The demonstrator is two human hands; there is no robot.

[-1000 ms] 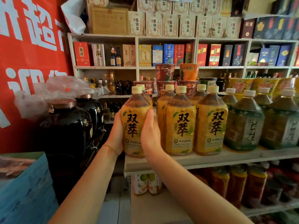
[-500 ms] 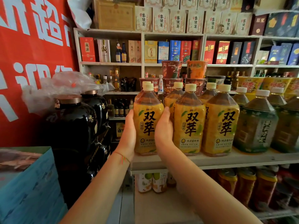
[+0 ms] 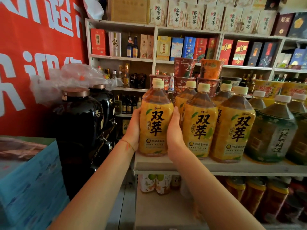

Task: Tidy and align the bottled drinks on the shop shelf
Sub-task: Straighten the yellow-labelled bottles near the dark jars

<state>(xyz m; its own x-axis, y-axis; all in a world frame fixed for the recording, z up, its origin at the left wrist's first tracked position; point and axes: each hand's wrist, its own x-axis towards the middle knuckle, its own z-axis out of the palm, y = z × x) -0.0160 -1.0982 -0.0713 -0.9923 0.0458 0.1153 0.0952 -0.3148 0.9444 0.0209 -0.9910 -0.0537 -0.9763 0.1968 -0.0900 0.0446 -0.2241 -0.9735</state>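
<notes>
A yellow-labelled tea bottle (image 3: 156, 123) with a cream cap stands at the left end of the pale shelf board (image 3: 216, 168). My left hand (image 3: 133, 130) grips its left side and my right hand (image 3: 174, 131) grips its right side. To its right stand two more yellow bottles (image 3: 199, 128) (image 3: 232, 130) in the front row, with others of the same kind behind them. Green-labelled tea bottles (image 3: 272, 130) follow on the right.
Black ceramic jars (image 3: 79, 123) stand left of the shelf, beside a blue carton (image 3: 31, 176). Cup noodles (image 3: 186, 68) are stacked behind the bottles. Boxed liquor fills the back wall shelves (image 3: 187, 47). More bottles (image 3: 255, 195) sit on the shelf below.
The bottle between my hands has come down from a raised position onto the left end of the shelf, upright beside the others. The view has shifted a little to the left.
</notes>
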